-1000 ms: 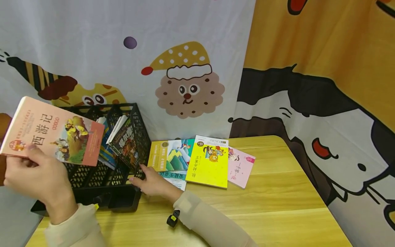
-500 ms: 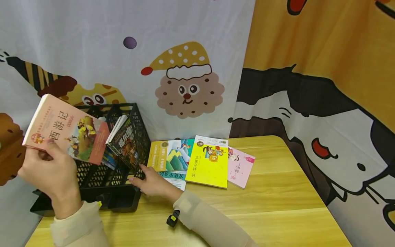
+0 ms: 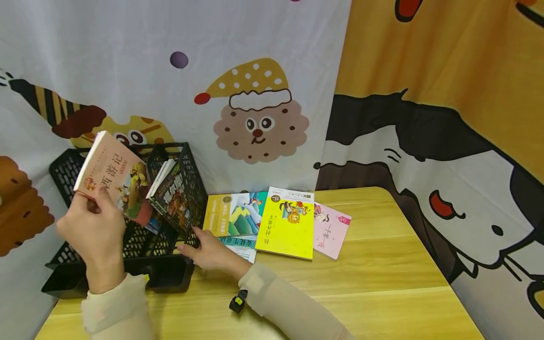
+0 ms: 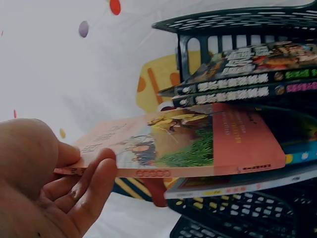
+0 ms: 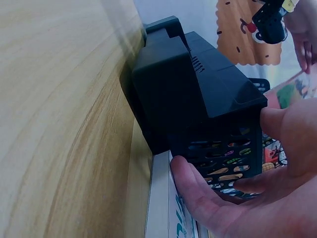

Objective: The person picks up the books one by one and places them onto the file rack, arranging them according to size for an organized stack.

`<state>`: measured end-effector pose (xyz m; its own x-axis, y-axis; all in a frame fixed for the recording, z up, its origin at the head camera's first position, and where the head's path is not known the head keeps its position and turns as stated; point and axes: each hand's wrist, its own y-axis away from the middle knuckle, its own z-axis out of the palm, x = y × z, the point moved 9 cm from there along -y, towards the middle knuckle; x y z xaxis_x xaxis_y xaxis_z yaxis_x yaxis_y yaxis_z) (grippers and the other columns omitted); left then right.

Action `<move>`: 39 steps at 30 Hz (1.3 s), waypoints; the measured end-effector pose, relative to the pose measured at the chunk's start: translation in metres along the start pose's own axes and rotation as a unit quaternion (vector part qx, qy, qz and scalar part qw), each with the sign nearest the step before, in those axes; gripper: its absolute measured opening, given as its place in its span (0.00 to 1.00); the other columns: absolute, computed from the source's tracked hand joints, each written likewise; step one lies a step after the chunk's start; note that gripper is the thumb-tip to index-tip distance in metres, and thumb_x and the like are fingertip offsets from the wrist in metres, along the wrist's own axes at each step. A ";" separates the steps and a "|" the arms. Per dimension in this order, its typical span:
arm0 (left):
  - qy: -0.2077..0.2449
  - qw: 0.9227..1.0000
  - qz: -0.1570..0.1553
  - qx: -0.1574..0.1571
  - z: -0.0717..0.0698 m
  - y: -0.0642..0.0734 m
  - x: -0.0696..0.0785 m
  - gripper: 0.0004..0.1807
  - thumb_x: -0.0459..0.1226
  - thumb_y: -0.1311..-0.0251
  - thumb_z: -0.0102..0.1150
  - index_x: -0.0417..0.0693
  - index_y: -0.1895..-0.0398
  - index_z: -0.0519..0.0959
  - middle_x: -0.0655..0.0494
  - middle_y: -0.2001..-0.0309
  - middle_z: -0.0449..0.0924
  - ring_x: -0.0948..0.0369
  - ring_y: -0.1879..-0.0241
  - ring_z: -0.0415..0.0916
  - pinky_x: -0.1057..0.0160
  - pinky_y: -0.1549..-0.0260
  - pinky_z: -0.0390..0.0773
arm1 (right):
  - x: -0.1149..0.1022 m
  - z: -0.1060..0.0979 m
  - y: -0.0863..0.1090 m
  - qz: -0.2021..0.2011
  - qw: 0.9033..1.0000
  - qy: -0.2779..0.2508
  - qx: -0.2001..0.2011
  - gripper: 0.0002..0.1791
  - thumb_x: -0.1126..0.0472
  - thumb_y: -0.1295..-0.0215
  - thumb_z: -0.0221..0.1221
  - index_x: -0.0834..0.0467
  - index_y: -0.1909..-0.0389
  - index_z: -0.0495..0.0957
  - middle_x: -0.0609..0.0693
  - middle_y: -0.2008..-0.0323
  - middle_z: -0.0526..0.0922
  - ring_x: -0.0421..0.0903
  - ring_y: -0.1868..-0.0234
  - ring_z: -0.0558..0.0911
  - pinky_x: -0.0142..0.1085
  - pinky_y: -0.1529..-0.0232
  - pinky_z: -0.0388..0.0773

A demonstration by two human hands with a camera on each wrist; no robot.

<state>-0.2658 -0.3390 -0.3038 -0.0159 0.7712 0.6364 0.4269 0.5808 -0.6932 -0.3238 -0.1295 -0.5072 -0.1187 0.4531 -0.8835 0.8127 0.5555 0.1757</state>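
My left hand (image 3: 94, 231) pinches a salmon-pink paperback book (image 3: 111, 165) by its lower left end, thumb on the cover and fingers beneath. The book tilts over the black slotted book rack (image 3: 193, 189), its far end among the compartments. In the left wrist view that end lies just under two dark comic books (image 4: 247, 82) and above a blue-covered book (image 4: 299, 157). My right hand (image 3: 212, 250) holds the rack's front right corner, thumb at the front and fingers along the perforated side wall. The right wrist view shows those fingers close to a white-edged book (image 5: 161, 193).
Right of the rack, a yellow book (image 3: 289, 231), a pink book (image 3: 331, 231) and a green-and-yellow illustrated book (image 3: 235, 215) overlap on the wooden table (image 3: 374, 274). A cartoon-printed curtain (image 3: 263, 38) hangs behind. A black strap device (image 3: 238, 301) sits at the right sleeve.
My left hand has carried the salmon-pink book to the right and its far end deeper over the rack, uncovering the rack's left side. The right hand has stayed at the rack's corner.
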 end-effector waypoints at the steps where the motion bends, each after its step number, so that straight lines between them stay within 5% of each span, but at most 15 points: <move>1: -0.002 1.000 -0.001 -0.013 0.004 0.001 0.000 0.28 0.50 0.17 0.53 0.33 0.40 0.88 0.33 0.53 0.92 0.76 0.71 0.86 0.92 0.72 0.53 | 0.000 0.000 0.000 0.000 1.000 0.000 0.000 0.46 0.35 0.15 0.54 0.53 0.09 0.51 0.56 0.17 0.67 0.40 0.44 0.87 0.43 0.25 0.77; 3: -0.006 0.999 0.003 -0.038 0.012 0.003 0.001 0.28 0.48 0.17 0.52 0.32 0.39 0.87 0.30 0.53 0.91 0.50 0.68 0.93 0.92 0.73 0.51 | 0.000 0.000 0.000 0.000 1.000 0.000 0.000 0.46 0.35 0.15 0.54 0.53 0.09 0.51 0.56 0.17 0.67 0.41 0.44 0.88 0.43 0.25 0.77; 5: -0.009 0.998 0.000 -0.060 0.019 0.004 0.000 0.28 0.48 0.16 0.52 0.31 0.38 0.86 0.28 0.53 0.91 0.30 0.60 0.91 0.93 0.73 0.51 | 0.000 0.001 0.000 0.001 1.000 0.001 0.000 0.46 0.35 0.15 0.54 0.52 0.09 0.51 0.56 0.16 0.66 0.43 0.34 0.85 0.44 0.23 0.76; 9: -0.014 0.997 0.001 -0.082 0.024 0.004 -0.001 0.28 0.48 0.16 0.52 0.30 0.39 0.86 0.27 0.54 0.90 0.29 0.62 0.90 0.92 0.75 0.50 | 0.000 0.001 0.001 0.004 1.000 0.003 0.000 0.47 0.33 0.16 0.53 0.52 0.09 0.51 0.55 0.12 0.60 0.46 0.22 0.76 0.46 0.21 0.74; 14: -0.025 0.995 -0.004 -0.098 0.025 0.003 -0.004 0.27 0.47 0.17 0.53 0.30 0.40 0.86 0.27 0.54 0.91 0.30 0.61 0.90 0.90 0.77 0.51 | 0.000 0.001 0.000 0.002 1.000 0.003 -0.002 0.47 0.33 0.16 0.53 0.52 0.09 0.51 0.56 0.12 0.60 0.45 0.26 0.79 0.45 0.22 0.75; 22: -0.054 0.983 -0.022 -0.174 0.050 0.010 -0.018 0.27 0.47 0.15 0.51 0.28 0.42 0.86 0.27 0.60 0.91 0.29 0.61 0.88 0.49 0.72 0.74 | 0.003 0.002 -0.002 0.002 1.000 -0.006 -0.004 0.46 0.34 0.15 0.53 0.52 0.09 0.50 0.56 0.13 0.60 0.39 0.55 0.88 0.45 0.25 0.78; 25: -0.054 0.978 -0.030 -0.199 0.060 0.014 -0.026 0.28 0.47 0.15 0.49 0.26 0.43 0.85 0.26 0.60 0.90 0.27 0.59 0.87 0.37 0.67 0.80 | 0.004 0.002 -0.003 0.005 1.000 -0.001 -0.003 0.46 0.33 0.15 0.53 0.50 0.09 0.51 0.55 0.12 0.60 0.42 0.40 0.87 0.46 0.23 0.76; 29: -0.067 0.962 -0.053 -0.258 0.077 0.022 -0.037 0.28 0.47 0.14 0.46 0.28 0.42 0.84 0.26 0.56 0.90 0.25 0.52 0.85 0.29 0.54 0.79 | 0.005 0.002 -0.003 0.010 1.000 0.006 0.001 0.46 0.32 0.16 0.53 0.48 0.09 0.51 0.53 0.12 0.59 0.47 0.18 0.72 0.47 0.20 0.73; 34: -0.093 0.939 -0.079 -0.322 0.095 0.033 -0.050 0.29 0.47 0.14 0.42 0.27 0.42 0.82 0.21 0.48 0.86 0.20 0.41 0.78 0.24 0.46 0.75 | 0.004 0.002 -0.003 0.005 1.000 0.006 0.007 0.46 0.34 0.16 0.54 0.52 0.09 0.52 0.54 0.12 0.60 0.48 0.16 0.69 0.47 0.19 0.72; 39: -0.088 0.944 -0.105 -0.301 0.098 0.034 -0.058 0.31 0.47 0.14 0.42 0.26 0.42 0.83 0.21 0.51 0.87 0.22 0.45 0.81 0.27 0.52 0.77 | 0.003 0.001 -0.003 -0.001 1.000 0.003 0.004 0.47 0.33 0.16 0.54 0.53 0.09 0.52 0.55 0.12 0.60 0.48 0.16 0.69 0.46 0.19 0.72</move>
<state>-0.3391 -0.3390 -0.3973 -0.2849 0.7174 0.6357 0.8332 0.5133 -0.2059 -0.3259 -0.1308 -0.5110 -0.1238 0.4571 -0.8808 0.8168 0.5510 0.1712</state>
